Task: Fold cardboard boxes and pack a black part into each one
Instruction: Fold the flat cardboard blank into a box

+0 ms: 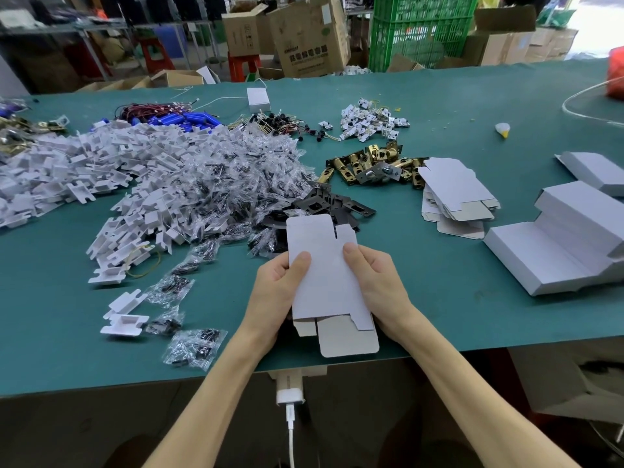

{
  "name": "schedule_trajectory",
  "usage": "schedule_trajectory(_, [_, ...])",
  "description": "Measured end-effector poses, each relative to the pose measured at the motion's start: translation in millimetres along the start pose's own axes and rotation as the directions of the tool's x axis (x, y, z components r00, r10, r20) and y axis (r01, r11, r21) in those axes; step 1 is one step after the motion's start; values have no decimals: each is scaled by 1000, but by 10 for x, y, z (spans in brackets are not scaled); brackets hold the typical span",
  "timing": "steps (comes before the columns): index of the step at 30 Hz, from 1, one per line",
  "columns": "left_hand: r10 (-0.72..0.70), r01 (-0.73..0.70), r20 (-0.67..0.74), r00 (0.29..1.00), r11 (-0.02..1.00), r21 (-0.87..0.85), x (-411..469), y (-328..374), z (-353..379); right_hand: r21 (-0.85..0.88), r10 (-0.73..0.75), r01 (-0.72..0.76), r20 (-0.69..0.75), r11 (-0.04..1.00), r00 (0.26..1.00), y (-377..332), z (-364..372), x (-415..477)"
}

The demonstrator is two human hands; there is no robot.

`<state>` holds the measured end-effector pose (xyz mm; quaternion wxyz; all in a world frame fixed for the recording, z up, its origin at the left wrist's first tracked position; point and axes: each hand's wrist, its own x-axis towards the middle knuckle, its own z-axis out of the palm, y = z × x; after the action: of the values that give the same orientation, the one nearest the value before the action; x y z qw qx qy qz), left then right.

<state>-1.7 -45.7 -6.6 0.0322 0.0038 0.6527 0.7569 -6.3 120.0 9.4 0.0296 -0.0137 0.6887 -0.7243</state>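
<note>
A flat white cardboard box blank [326,282] is held above the near edge of the green table [439,298]. My left hand [277,292] grips its left side with the thumb on top. On the right side, my right hand [378,285] grips it the same way. The blank's grey-lined flaps hang open at its near end. Beyond it lies a heap of black metal parts [324,207]. A stack of flat box blanks [456,197] lies to the right.
White plastic pieces [84,170] and small clear bags of screws [236,163] cover the left of the table. Brass latch parts [374,163] lie in the middle. Folded white boxes [567,244] stand in rows at the right. A white charger [289,390] hangs below the table edge.
</note>
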Motion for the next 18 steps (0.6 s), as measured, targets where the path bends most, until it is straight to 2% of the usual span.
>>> schedule_trajectory(1, [5, -5, 25, 1000, 1000, 2, -8, 3, 1, 11, 0, 0, -30, 1000, 1000, 4, 0, 7])
schedule_trajectory(5, [36, -50, 78, 996, 979, 196, -30, -20, -12, 67, 30, -22, -112, 998, 993, 18, -9, 43])
schedule_trajectory(9, [46, -48, 20, 999, 992, 119, -22, 9, -8, 73, 12, -9, -41, 997, 999, 18, -2, 30])
schedule_trajectory(13, [52, -42, -85, 995, 992, 123, 5, -19, -11, 18, 7, -9, 63, 1000, 998, 62, -15, 31])
schedule_trajectory(18, [53, -42, -97, 994, 993, 110, -6, -39, -5, -8, 4, -4, 52, 1000, 999, 87, -19, 49])
